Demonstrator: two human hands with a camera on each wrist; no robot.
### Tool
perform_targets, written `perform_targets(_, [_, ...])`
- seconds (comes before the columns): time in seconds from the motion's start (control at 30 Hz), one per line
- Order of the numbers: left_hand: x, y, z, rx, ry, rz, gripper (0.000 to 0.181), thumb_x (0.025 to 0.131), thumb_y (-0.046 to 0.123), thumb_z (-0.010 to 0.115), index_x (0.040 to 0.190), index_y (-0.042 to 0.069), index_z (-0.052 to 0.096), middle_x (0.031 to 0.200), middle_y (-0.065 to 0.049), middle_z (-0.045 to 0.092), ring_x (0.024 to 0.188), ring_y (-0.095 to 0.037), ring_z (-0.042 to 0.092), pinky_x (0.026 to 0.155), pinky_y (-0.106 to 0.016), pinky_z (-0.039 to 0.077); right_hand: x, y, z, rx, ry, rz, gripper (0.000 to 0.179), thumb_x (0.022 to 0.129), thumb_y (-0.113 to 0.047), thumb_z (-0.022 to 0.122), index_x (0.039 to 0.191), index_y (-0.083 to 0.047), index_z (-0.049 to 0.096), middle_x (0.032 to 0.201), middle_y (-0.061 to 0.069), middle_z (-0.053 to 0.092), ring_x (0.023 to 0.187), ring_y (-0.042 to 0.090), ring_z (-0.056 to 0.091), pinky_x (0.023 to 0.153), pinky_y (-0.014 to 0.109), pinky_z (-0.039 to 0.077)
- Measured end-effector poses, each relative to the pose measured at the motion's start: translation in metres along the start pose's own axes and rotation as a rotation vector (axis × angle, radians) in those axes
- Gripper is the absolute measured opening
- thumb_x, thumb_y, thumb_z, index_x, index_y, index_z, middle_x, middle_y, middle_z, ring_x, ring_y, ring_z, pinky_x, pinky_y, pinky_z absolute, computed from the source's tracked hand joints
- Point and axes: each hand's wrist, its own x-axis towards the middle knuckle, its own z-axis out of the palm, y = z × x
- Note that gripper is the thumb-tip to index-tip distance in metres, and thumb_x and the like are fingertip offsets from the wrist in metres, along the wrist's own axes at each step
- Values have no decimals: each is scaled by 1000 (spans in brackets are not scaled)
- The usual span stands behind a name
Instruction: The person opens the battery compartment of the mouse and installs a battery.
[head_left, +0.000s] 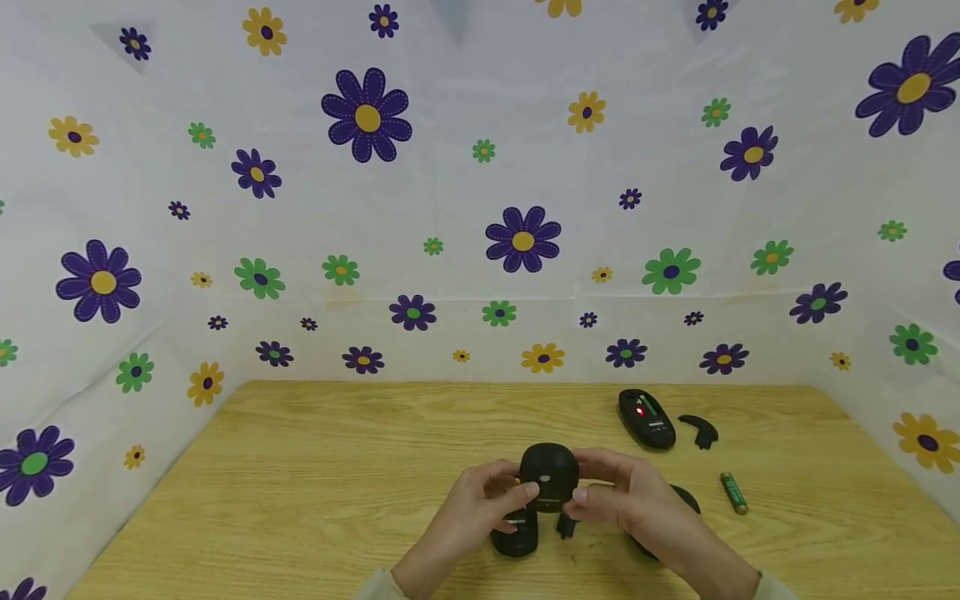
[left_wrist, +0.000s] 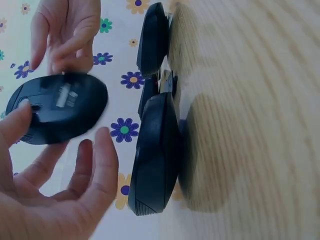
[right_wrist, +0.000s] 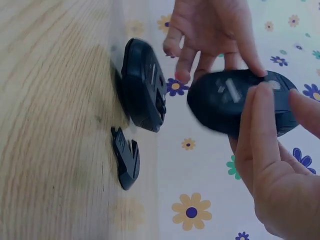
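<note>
A black computer mouse (head_left: 550,467) is held above the table between both hands, its labelled underside showing. My left hand (head_left: 480,504) pinches its left side, thumb on the underside near the end, while the other fingers spread loosely in the left wrist view. On the opposite side, my right hand (head_left: 637,500) grips it with thumb and fingers near the same end, as the right wrist view shows. Below the left hand lies a second black mouse (head_left: 516,537), underside up. Next to that is a small black battery cover (right_wrist: 127,159), partly hidden in the head view.
Farther back lies a mouse (head_left: 651,429) with its battery compartment uncovered and a red light glowing. Beside it are a curved black cover (head_left: 701,431) and a green battery (head_left: 734,493). Another black object (head_left: 686,498) is mostly hidden behind the right hand. Flowered sheeting (head_left: 450,183) encloses the wooden table (head_left: 337,450).
</note>
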Motion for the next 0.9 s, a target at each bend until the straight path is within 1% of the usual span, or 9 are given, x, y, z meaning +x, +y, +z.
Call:
perform_targets(0.1, [-2,0,0,-17,-18,34,28,102,19,64,114,-5,68,104,-8,70,97,-26,69,75,-39,63,-1,1,3,-52,9,-11,55,97,-10,68,141,14,45,118,13,65,86,21,69,79,36,62])
perform_targets(0.17, [-3,0,1,-61,-35,31,27,102,18,63,114,-7,66,105,-11,71,97,-28,71,77,-40,63,-1,1,4,-87,22,-14,52,98,-13,66,138,13,47,111,11,67,82,20,66,74,36,62])
perform_targets(0.23, [-4,1,3,-111,-47,15,28,102,14,63,119,-8,64,106,-13,71,97,-29,71,76,-40,63,-2,2,5,-99,26,-22,52,100,-15,63,139,14,46,111,10,68,85,21,66,74,37,62])
perform_targets(0.33, [-6,1,4,-184,-71,-11,38,100,7,64,134,-7,57,108,-15,71,97,-32,72,74,-42,63,-2,3,7,-64,27,-25,57,102,-15,61,144,15,38,112,12,68,91,22,67,80,42,62])
perform_targets(0.4, [-6,2,5,-202,-82,-10,48,98,4,65,143,-5,50,110,-15,70,98,-32,71,72,-42,63,-3,4,9,-27,18,-25,61,103,-13,59,148,15,30,114,13,67,93,23,68,82,46,62])
perform_targets(0.47, [-7,1,5,-222,-100,-2,59,96,-1,65,151,-3,42,113,-16,69,100,-33,71,72,-44,63,-3,5,10,-8,22,-22,64,104,-13,58,152,13,24,113,14,67,93,24,67,81,48,62])
perform_targets(0.6, [-10,1,4,-251,-125,12,77,92,-7,67,159,6,30,121,-16,66,102,-32,69,75,-47,63,-4,7,13,-21,40,-39,67,104,-12,56,157,6,19,115,15,63,94,27,66,78,49,62])
perform_targets(0.73, [-12,1,4,-242,-139,11,84,89,-11,69,160,14,31,125,-14,62,101,-28,67,76,-47,63,-5,9,16,-61,58,-57,66,104,-10,56,159,0,21,116,17,61,94,29,65,72,48,63])
perform_targets(0.9, [-15,1,4,-234,-158,8,86,88,-14,69,160,17,33,125,-13,59,101,-26,65,75,-43,63,-7,11,19,-74,68,-60,68,102,-9,58,160,-2,24,123,22,57,97,30,66,69,47,63])
